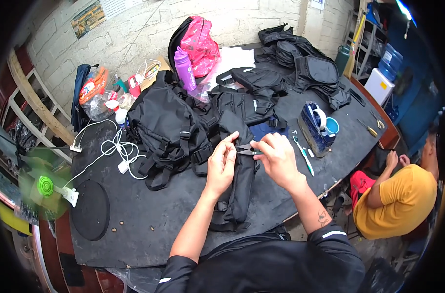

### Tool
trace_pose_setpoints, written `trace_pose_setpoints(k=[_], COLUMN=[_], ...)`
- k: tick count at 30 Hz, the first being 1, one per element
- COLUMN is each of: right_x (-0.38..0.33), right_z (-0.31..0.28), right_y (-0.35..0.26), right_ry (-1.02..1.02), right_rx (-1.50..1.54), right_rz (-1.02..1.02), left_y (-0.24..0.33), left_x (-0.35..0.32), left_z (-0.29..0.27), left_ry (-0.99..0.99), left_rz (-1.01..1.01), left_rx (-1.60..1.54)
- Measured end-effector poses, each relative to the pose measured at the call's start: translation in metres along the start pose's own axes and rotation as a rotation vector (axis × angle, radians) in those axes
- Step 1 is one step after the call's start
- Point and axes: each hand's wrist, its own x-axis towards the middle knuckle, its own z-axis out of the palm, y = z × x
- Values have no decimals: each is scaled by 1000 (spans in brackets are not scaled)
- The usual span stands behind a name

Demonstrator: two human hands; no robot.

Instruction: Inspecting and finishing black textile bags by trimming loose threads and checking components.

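In my right hand (279,158) is a small pair of thread snips (244,150), held between thumb and fingers. Their blades point left, spread a little, toward my left hand (222,163). That hand is closed, its fingertips together at the edge of a long narrow black bag piece (243,183); what it pinches is too small to make out. The bag piece runs toward me across the black tabletop (149,205). Just left of it lies a large black backpack (164,117) with straps and buckles.
More black bags (247,105) lie beyond my hands. To the right are a toothbrush (304,155) and a tape dispenser (314,129). White cables (117,146), a fan (46,185) and a black disc (89,210) are at left. A person in yellow (396,202) sits at right.
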Motion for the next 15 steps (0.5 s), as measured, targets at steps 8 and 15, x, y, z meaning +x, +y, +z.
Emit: trace_pose_setpoints(k=[8, 15], right_x=[2, 7], right_z=[13, 3], right_y=[-1, -8], right_ry=[52, 87], right_rx=[-100, -228], right_rz=[-1, -14], left_y=[-4, 2], left_x=[-1, 0], left_z=[-1, -2], left_ry=[8, -50], left_rz=[19, 60], left_rx=[-121, -337])
